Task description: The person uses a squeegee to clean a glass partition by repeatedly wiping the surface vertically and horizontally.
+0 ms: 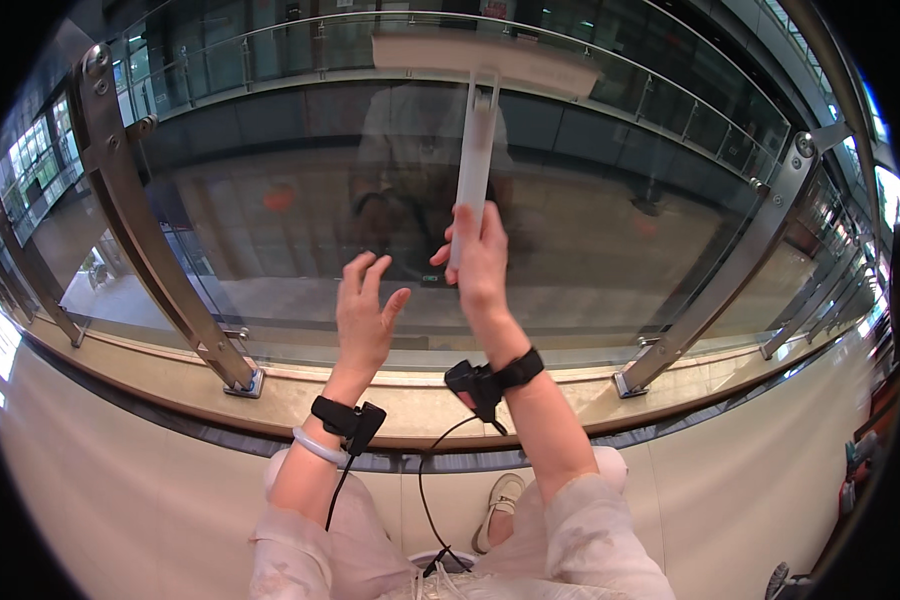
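My right hand [483, 259] grips the white handle [477, 154] of a window washer or squeegee. Its wide, pale, cloth-like head [487, 63] is blurred and lies at the upper part of a glass balustrade panel [307, 247]; whether it presses on the glass I cannot tell. Lower and to the left, my left hand [366, 307] is raised before the same panel, its fingers apart and nothing in it. Both wrists wear black strapped devices with cables.
Metal posts stand left [142, 232] and right [750, 240] of the panel on a stone ledge [420, 397]. A thin cable [421, 480] hangs between my arms. Tools or objects [859, 457] sit on the tiled floor [150, 495] at far right. Beyond the glass runs another railing [285, 75].
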Motion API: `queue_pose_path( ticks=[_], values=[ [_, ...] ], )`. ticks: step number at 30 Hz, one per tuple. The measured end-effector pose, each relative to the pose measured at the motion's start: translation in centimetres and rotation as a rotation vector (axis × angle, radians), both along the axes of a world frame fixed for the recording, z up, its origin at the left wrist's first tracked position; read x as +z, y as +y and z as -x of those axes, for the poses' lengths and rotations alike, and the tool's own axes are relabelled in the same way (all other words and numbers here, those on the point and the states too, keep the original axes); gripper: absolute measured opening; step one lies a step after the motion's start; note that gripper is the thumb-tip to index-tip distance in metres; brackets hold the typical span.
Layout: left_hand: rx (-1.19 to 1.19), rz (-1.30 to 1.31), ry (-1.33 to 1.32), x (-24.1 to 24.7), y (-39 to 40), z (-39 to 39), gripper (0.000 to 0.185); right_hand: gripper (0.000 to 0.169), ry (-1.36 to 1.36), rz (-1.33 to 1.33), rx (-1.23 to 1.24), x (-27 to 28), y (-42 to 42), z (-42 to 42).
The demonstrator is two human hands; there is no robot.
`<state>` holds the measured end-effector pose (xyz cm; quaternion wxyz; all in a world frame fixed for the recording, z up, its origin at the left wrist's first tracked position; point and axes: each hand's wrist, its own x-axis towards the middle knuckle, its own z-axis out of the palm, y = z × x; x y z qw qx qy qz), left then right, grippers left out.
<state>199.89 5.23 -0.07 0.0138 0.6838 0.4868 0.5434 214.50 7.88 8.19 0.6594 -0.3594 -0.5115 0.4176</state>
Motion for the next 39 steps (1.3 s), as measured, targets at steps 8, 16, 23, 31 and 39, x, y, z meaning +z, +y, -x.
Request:
queue_pose_path(
  ticks=[8,16,23,31,39],
  values=[
    [-0.546,0.347,-0.666,-5.0,0.6,-3.8,0.063,0.03,-0.44,0.092,-0.234,-10.5,-1.6,2.1],
    [-0.028,0.401,0.064,-6.8,-1.2,-0.4,0.04,0.024,-0.748,0.015,-0.099,-11.6,-4.0,-8.4],
    [0.206,0.453,0.436,-14.1,-1.9,5.4,0.037,0.018,-0.501,0.277,-0.036,-11.8,-7.4,-20.2],
    [0.05,0.435,0.376,-8.0,1.4,-14.0,0.031,0.016,-0.551,0.225,-0.085,-12.2,-7.9,-20.1],
    [0.092,0.507,0.474,-14.7,0.8,-9.4,0.032,0.017,-0.498,0.285,-0.063,-14.1,-7.1,-25.0]
  ],
)
